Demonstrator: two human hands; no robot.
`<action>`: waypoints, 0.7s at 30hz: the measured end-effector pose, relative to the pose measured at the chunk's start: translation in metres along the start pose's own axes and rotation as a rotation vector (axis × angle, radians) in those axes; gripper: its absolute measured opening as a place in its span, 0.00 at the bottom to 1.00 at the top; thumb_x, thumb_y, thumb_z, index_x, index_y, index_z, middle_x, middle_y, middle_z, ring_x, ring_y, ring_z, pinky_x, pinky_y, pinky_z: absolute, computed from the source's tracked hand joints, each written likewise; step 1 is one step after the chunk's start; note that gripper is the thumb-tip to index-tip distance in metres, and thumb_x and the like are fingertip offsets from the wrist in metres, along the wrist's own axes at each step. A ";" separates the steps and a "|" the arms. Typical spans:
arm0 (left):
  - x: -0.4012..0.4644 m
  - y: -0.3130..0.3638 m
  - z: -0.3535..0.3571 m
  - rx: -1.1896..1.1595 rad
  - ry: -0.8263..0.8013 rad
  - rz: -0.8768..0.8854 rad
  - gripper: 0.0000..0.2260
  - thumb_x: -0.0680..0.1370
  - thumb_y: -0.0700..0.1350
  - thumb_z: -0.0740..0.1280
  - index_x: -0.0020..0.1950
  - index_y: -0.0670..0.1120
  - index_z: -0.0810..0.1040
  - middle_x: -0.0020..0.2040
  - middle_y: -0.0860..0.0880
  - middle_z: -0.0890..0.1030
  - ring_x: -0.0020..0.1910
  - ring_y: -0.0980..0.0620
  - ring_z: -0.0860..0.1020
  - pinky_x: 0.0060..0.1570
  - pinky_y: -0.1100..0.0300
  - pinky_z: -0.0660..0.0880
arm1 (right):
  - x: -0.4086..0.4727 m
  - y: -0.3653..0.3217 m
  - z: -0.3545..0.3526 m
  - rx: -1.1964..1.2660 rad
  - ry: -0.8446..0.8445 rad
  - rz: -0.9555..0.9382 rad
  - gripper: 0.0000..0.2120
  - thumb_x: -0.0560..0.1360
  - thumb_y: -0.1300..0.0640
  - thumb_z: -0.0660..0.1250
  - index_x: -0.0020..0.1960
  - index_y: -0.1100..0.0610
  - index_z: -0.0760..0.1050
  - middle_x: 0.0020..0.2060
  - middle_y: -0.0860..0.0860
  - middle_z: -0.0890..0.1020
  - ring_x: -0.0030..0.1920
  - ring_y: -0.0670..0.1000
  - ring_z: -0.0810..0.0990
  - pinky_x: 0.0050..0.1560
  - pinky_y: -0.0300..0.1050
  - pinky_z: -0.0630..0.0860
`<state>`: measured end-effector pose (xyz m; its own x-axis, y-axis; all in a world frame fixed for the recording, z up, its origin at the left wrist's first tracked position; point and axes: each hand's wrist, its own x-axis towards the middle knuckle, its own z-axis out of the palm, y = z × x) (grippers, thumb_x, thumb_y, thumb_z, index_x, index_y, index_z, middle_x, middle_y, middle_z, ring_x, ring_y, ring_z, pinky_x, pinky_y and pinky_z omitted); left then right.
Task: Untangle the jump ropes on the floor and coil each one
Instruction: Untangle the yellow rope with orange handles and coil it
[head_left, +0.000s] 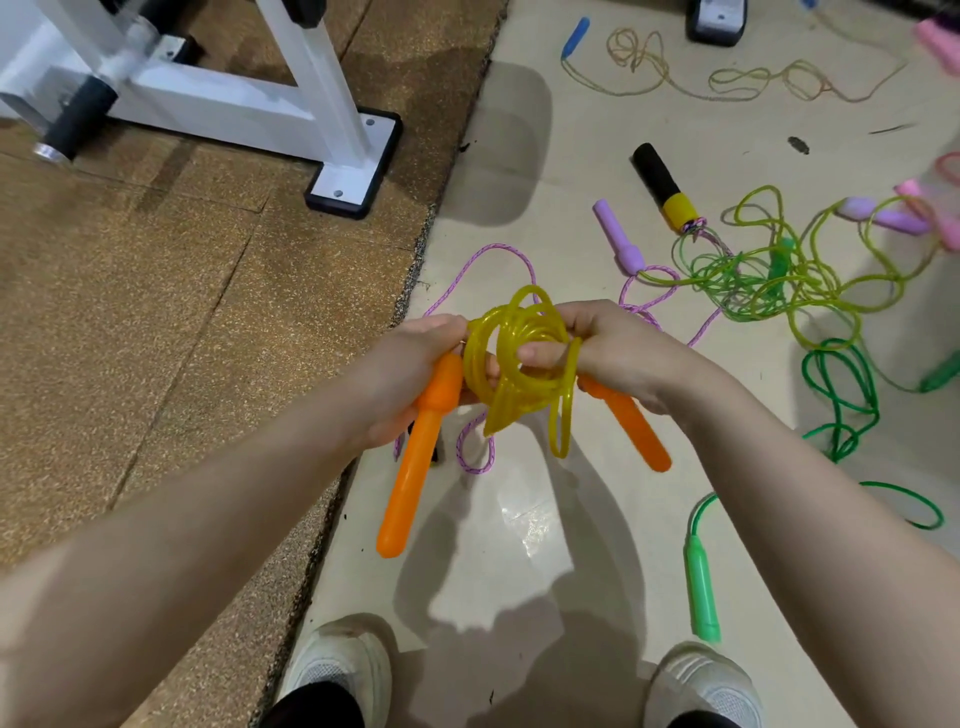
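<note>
Both hands grip yellow rope coil (519, 358): left hand (415, 364), right hand (608, 348)

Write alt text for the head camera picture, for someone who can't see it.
Two hands hold a coiled yellow jump rope above a pale floor, the left hand and right hand each gripping it near an orange handle. More ropes lie on the floor to the right, among them a green and yellow-green tangle.
</note>
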<state>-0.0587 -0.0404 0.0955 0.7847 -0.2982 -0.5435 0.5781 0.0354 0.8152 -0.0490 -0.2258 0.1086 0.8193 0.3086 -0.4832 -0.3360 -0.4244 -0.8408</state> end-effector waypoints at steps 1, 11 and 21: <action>-0.001 0.002 0.001 0.051 0.018 0.003 0.14 0.81 0.44 0.57 0.38 0.46 0.75 0.32 0.49 0.79 0.33 0.53 0.78 0.36 0.58 0.78 | 0.000 -0.001 0.001 -0.069 0.020 0.000 0.16 0.69 0.52 0.74 0.50 0.63 0.79 0.32 0.46 0.81 0.30 0.41 0.77 0.34 0.34 0.73; -0.003 0.013 0.009 0.374 0.045 0.051 0.31 0.56 0.72 0.64 0.50 0.53 0.74 0.40 0.52 0.80 0.38 0.55 0.77 0.45 0.56 0.75 | 0.000 -0.015 0.022 -0.719 0.433 0.072 0.09 0.73 0.52 0.62 0.38 0.56 0.69 0.38 0.54 0.74 0.40 0.60 0.73 0.37 0.45 0.66; -0.007 0.010 -0.006 0.201 -0.040 -0.014 0.19 0.62 0.47 0.75 0.50 0.46 0.77 0.43 0.45 0.83 0.41 0.48 0.77 0.44 0.54 0.73 | -0.001 -0.018 0.029 -0.697 0.286 0.041 0.23 0.69 0.32 0.62 0.34 0.52 0.66 0.34 0.52 0.72 0.41 0.57 0.74 0.37 0.45 0.68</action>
<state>-0.0569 -0.0322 0.1058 0.7651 -0.3349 -0.5500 0.5293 -0.1591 0.8333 -0.0572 -0.1942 0.1169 0.9331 0.0884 -0.3487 -0.0748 -0.9005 -0.4285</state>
